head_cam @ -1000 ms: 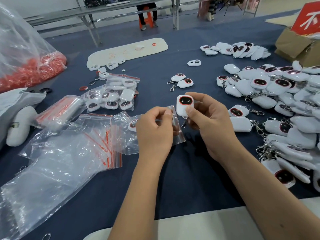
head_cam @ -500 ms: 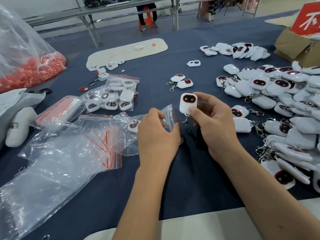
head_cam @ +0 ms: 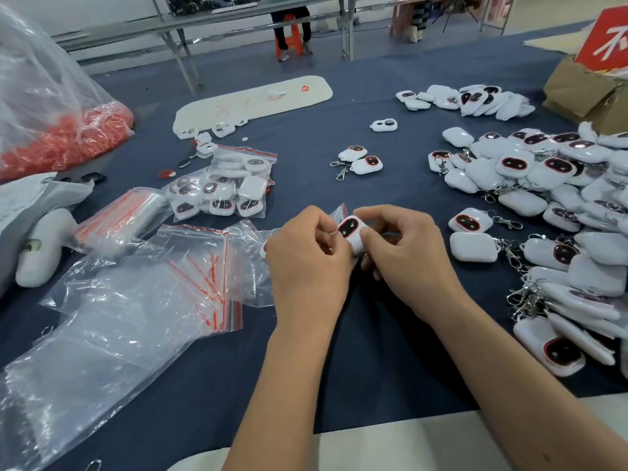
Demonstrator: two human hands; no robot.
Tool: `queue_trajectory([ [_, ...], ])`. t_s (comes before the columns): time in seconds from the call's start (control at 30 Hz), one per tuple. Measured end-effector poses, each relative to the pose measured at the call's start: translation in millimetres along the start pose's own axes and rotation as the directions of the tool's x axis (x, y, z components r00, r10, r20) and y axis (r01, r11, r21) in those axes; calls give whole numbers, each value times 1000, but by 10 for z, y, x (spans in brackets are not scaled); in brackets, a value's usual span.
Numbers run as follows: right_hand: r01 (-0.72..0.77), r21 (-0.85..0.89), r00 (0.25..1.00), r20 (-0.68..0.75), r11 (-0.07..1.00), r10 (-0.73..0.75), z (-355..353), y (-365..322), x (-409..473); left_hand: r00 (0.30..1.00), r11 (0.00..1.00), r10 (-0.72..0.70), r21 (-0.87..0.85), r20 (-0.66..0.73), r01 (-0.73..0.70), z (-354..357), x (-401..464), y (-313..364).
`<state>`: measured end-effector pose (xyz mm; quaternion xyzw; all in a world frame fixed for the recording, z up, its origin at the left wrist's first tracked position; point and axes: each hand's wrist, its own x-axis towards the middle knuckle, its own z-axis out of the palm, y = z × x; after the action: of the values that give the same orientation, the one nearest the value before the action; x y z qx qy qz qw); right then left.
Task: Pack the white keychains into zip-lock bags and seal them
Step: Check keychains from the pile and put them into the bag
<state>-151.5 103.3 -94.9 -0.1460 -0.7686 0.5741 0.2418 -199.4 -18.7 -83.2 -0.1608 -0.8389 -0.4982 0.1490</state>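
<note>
Two hands [head_cam: 307, 263], perhaps fifty keychains [head_cam: 530, 185]

Cardboard box [head_cam: 591, 96] beside a red sign [head_cam: 608, 45].

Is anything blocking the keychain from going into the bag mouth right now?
Nothing visible does. The right hand holds the keychain right at the bag opening, which the left hand pinches.

Keychain [head_cam: 351, 232] between both hands' fingers [head_cam: 368, 236]
</note>
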Motion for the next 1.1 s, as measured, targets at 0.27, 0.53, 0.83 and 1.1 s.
queue_trajectory([
  [0.27, 31, -3, 999, -14, 1000, -31, -2, -3, 8, 960, 957, 278, 82, 11, -278, -25, -16, 25],
  [0.53, -106, 367, 919, 390, 924, -49, -54, -79, -20, 942, 944, 331, 26, -50, -330, -63, -8, 35],
  [0.83, 19, 260, 965, 247, 966, -85, -41, -86, -24, 955, 958, 266, -75, -132, -277, -56, 13, 70],
  [1.1, 184, -371, 906, -294, 910, -303, -101, -110, -76, 997, 979, 68, -190, -32, -73, -42, 30, 34],
])
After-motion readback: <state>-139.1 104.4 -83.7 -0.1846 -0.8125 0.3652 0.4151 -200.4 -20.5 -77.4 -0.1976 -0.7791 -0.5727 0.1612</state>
